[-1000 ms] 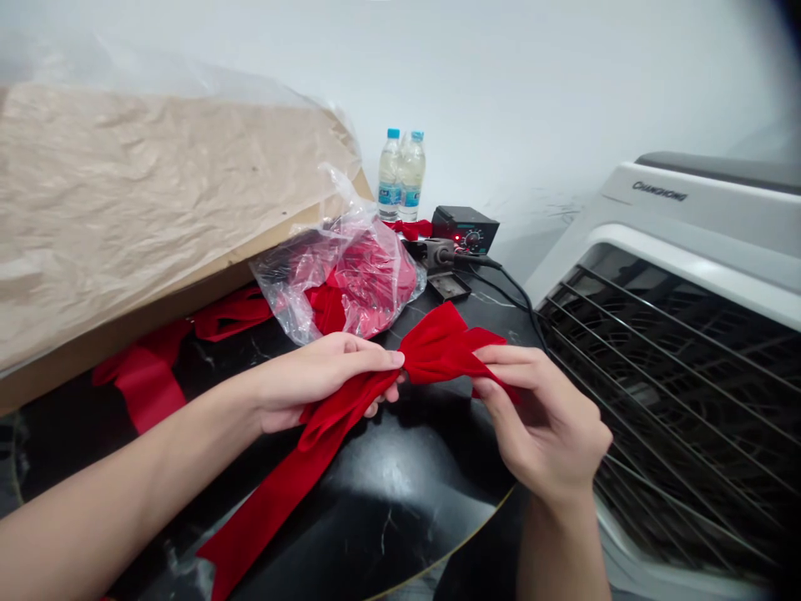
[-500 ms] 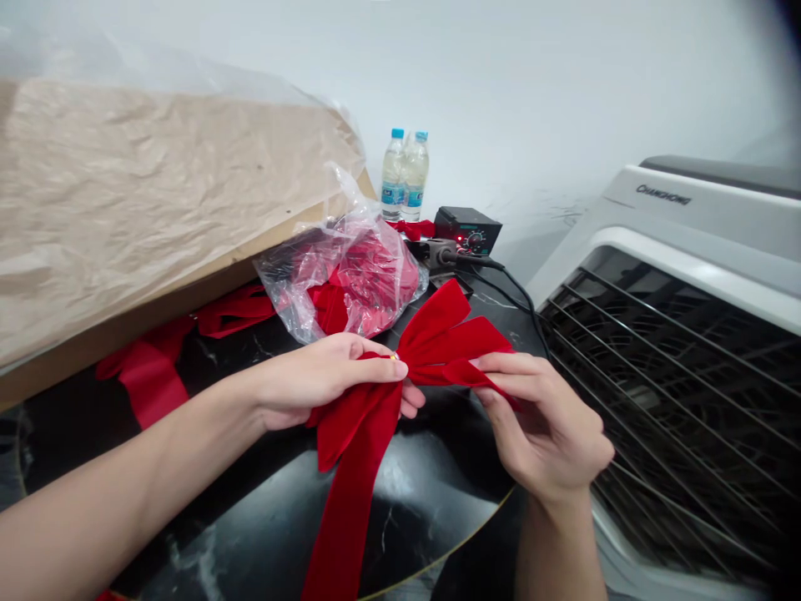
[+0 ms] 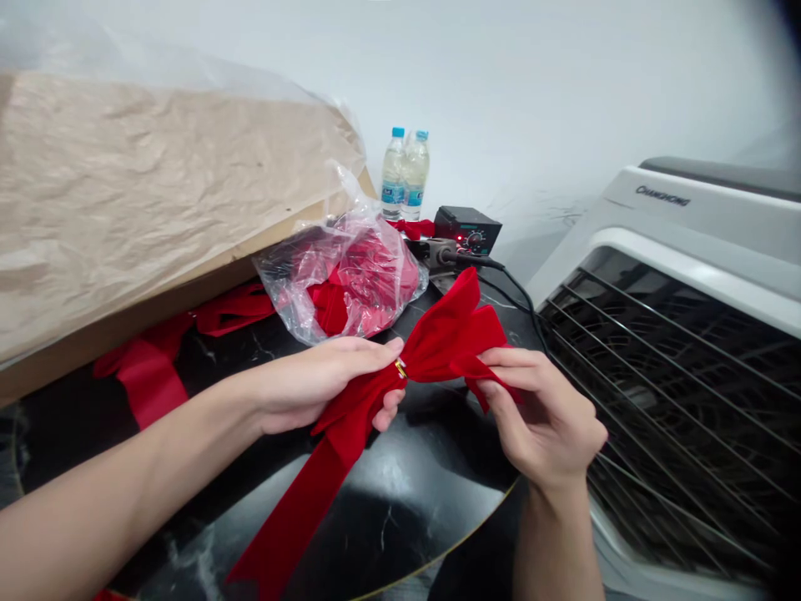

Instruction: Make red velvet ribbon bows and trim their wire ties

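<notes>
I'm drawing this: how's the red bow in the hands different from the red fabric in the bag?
The red bow is held by the left hand and right hand; the bagged red fabric rests on the table. The bow looks deep red; the bagged fabric looks mostly pinker through clear plastic. Both are reddish.

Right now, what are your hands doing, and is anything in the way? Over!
Left hand: gripping red velvet bow beside its gold tie. Right hand: pinching the bow's right side. Clear plastic bag beyond left hand, not blocking.
</notes>
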`<move>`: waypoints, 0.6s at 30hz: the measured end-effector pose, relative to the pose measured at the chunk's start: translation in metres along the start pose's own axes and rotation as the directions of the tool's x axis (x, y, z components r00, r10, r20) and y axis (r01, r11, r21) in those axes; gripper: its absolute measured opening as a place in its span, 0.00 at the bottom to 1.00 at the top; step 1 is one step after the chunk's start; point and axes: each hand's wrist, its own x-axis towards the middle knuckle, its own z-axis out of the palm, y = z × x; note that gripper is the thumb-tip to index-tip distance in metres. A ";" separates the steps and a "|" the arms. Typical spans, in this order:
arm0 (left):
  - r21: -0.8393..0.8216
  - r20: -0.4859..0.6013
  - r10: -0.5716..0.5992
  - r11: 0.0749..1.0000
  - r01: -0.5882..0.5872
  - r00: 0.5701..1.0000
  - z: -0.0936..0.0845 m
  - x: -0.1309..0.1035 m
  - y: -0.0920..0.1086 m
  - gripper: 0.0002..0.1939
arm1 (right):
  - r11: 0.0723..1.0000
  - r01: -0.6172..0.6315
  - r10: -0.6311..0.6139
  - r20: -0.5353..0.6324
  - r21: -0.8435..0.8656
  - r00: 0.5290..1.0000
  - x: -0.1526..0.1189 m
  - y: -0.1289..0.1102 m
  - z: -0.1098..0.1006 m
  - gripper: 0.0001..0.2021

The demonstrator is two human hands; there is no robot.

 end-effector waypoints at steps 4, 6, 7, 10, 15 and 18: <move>0.032 0.002 0.027 0.999 -0.027 1.000 0.000 0.000 -0.002 0.27 | 1.000 -0.019 0.019 0.014 -0.008 1.000 -0.001 0.000 0.002 0.13; 0.037 -0.001 0.034 0.999 -0.034 0.999 0.000 -0.001 -0.002 0.27 | 0.999 -0.048 0.048 0.024 -0.010 0.999 -0.001 0.001 0.003 0.11; 0.039 -0.015 0.039 0.999 -0.038 0.999 0.000 -0.001 -0.002 0.27 | 0.997 -0.073 0.073 0.020 -0.011 0.997 -0.002 0.001 0.004 0.10; 0.067 -0.066 0.097 0.993 -0.093 0.993 0.001 -0.002 -0.002 0.25 | 0.983 -0.181 0.180 0.008 0.017 0.984 -0.001 0.002 0.004 0.06; 0.208 -0.108 0.163 0.968 -0.138 0.981 0.002 0.001 0.000 0.14 | 0.935 -0.337 0.329 0.085 0.107 0.940 0.004 0.003 0.002 0.03; 0.251 -0.154 0.194 0.956 -0.151 0.969 0.002 0.005 -0.002 0.13 | 0.946 -0.316 0.311 0.072 0.067 0.948 0.008 0.008 0.001 0.03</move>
